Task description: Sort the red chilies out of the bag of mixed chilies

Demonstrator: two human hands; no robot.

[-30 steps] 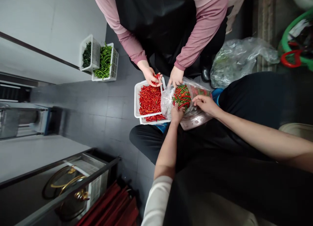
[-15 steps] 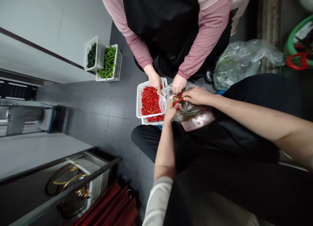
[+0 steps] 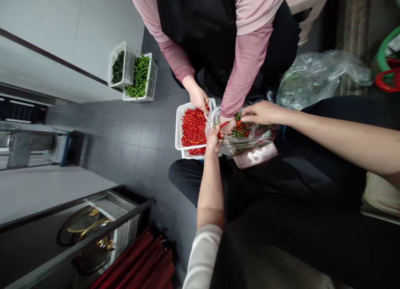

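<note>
1. Person is sitting over a clear plastic bag (image 3: 250, 141) of red and green chilies, which is resting on a pink tray (image 3: 256, 157) at 12 o'clock of the lap.
2. Left hand (image 3: 214, 141) is pinched shut on a red chili (image 3: 224, 124) at the bag's 9 o'clock edge; fingers are together around its lower end.
3. Right hand (image 3: 262, 112) is closing finger and thumb on the chili's green stem (image 3: 238, 118) at the bag's 12 o'clock side; the grip looks clamped, though the fingertips are small in view.
4. Step in hand, by my read: de-stemming, with the two hands pulling one chili apart between them.
5. White basket (image 3: 179, 128) of stemmed red chilies (image 3: 192, 128) is sitting just beside the bag at 9 o'clock.
6. Next move likely calls for a snap at the stem joint, then a drop of the pod at 9 o'clock without dragging the bag's lip along.
7. Co-worker in a pink sleeve (image 3: 246, 72) is facing from 12 o'clock; one co-worker hand (image 3: 198, 98) is over the basket rim, the other is down in the bag and mostly hidden.
8. Two baskets of green chilies (image 3: 140, 76) are standing well apart at 10 o'clock, against the wall.
</note>
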